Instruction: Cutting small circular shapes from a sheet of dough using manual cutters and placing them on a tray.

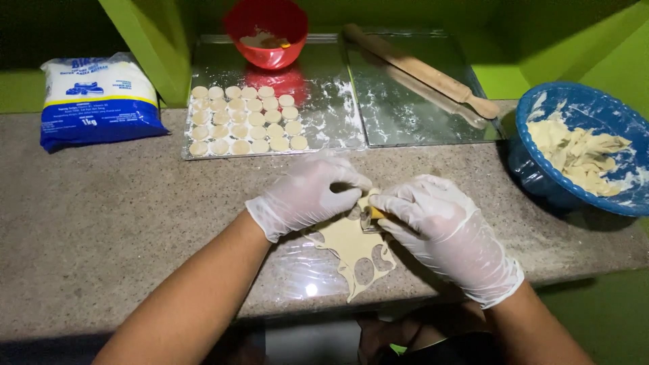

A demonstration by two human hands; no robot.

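A thin sheet of pale dough with round holes cut out lies on clear plastic film at the counter's front edge. My right hand, in a clear glove, grips a small round metal cutter pressed onto the dough's top end. My left hand, also gloved, rests its fingertips on the dough right beside the cutter. Both hands nearly touch over the sheet.
A metal tray holds rows of cut dough discs. Behind it stands a red bowl. A wooden rolling pin lies on a second tray. A blue bowl with dough scraps sits right; a flour bag left.
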